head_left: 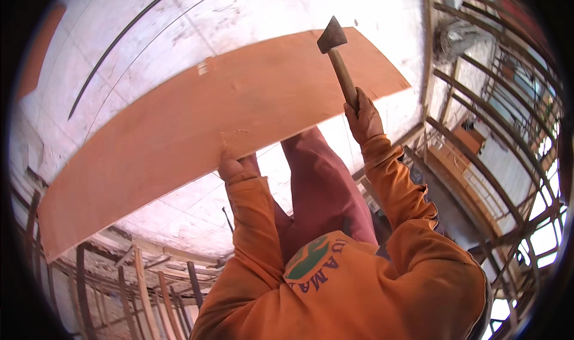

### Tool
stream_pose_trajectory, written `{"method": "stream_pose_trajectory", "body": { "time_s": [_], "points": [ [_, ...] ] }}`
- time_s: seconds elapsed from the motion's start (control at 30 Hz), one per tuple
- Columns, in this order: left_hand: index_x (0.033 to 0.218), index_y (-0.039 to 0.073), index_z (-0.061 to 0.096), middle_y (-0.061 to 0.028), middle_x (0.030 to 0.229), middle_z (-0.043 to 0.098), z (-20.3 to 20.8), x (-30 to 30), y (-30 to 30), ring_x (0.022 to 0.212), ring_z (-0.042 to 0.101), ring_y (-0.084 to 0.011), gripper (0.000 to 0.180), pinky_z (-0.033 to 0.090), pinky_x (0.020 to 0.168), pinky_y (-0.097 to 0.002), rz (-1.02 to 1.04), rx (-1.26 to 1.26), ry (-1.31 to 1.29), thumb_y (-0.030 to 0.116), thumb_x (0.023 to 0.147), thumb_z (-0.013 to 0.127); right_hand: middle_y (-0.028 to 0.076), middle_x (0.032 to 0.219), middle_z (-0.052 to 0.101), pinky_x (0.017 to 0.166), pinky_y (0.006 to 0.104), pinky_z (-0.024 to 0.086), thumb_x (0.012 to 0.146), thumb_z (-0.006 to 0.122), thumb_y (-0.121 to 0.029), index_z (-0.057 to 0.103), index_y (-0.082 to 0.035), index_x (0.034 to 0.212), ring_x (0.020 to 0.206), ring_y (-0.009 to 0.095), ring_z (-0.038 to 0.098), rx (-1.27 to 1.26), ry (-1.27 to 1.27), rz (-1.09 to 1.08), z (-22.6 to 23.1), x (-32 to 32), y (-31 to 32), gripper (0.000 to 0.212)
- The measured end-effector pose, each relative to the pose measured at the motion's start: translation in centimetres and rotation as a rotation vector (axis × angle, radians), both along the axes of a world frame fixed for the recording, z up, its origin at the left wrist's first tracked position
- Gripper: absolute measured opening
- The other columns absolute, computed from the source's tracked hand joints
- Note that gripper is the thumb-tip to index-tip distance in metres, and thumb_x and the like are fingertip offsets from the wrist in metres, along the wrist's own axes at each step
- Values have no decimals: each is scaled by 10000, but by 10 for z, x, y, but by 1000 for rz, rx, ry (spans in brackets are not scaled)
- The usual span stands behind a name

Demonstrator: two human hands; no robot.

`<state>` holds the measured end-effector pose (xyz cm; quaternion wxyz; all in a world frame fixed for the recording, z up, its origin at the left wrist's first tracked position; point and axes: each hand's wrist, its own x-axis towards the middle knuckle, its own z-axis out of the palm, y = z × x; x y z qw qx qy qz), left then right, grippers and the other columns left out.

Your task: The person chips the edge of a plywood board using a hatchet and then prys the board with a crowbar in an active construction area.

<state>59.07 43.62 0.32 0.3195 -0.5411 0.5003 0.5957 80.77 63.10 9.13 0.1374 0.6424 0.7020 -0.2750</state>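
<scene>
Item: long, thin, reddish-brown flat panel [155, 125], wood-like. Lies slantwise before the person, running from lower left to upper right; a small pale patch shows near its far edge and a roughened patch near its near edge, just beyond the left hand.

Item: hatchet-like tool with a dark, wedge-shaped metal head and a pale round wooden handle [343, 77]. Held over the panel's right part, head pointing away from the person.

Left hand [232, 165]: holds the panel at its near edge, about mid-length; some of the fingers are hidden.

Right hand [363, 120]: wrapped around the lower end of the handle, near the panel's right part.

Clothing: orange long-sleeved top [371, 292] with a green emblem; dull red trousers [320, 184].

Surroundings: pale, stained floor [263, 11] with straight joints; slender dark rod [110, 59] on it beyond the panel; loose grey coil [460, 38] at upper right; weathered wooden poles at right and lower left.
</scene>
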Motion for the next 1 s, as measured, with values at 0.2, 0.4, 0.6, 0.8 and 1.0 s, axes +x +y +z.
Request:
{"method": "stream_pose_trajectory", "body": {
  "time_s": [0.2, 0.4, 0.6, 0.8, 1.0],
  "points": [
    [1237, -89, 472, -197, 1169, 570, 14, 2, 33, 1038, 600, -312, 382, 526, 908, -442, -36, -154, 78, 66, 894, 534, 256, 1073, 585, 811, 458, 489, 888, 577, -220, 449, 4, 1271, 952, 426, 582, 9, -85, -83, 66, 79, 13, 462],
    [1194, -45, 538, -175, 1144, 615, 28, 0, 53, 1021, 609, -299, 322, 520, 901, -411, -243, -122, 173, 115, 915, 529, 258, 1122, 565, 845, 447, 488, 879, 540, -116, 445, 11, 1302, 996, 418, 570, 90, 26, 157, 0, 157, -3, 452],
    [853, 117, 695, -133, 872, 684, 19, 4, 52, 775, 662, -341, 189, 529, 669, -462, -1637, -792, 1059, 256, 726, 679, 238, 1226, 540, 902, 384, 456, 895, 523, -94, 366, 27, 1380, 1077, 355, 560, 56, 236, 60, -22, 171, 12, 524],
    [1069, 44, 616, -114, 952, 667, 6, 34, 42, 868, 652, -258, 290, 538, 769, -352, 100, 111, 620, 44, 779, 629, 333, 1316, 457, 949, 453, 439, 918, 552, -213, 261, 21, 1442, 1179, 438, 509, -29, 193, 129, -28, 174, 27, 643],
    [1175, 13, 522, -93, 1013, 630, -5, 43, 42, 908, 636, -224, 405, 534, 803, -343, -7, 63, 858, 15, 789, 646, 319, 1267, 508, 891, 472, 479, 943, 529, -226, 302, -9, 1431, 1144, 434, 543, -43, 204, 152, -22, 152, 49, 581]
  ]
}}
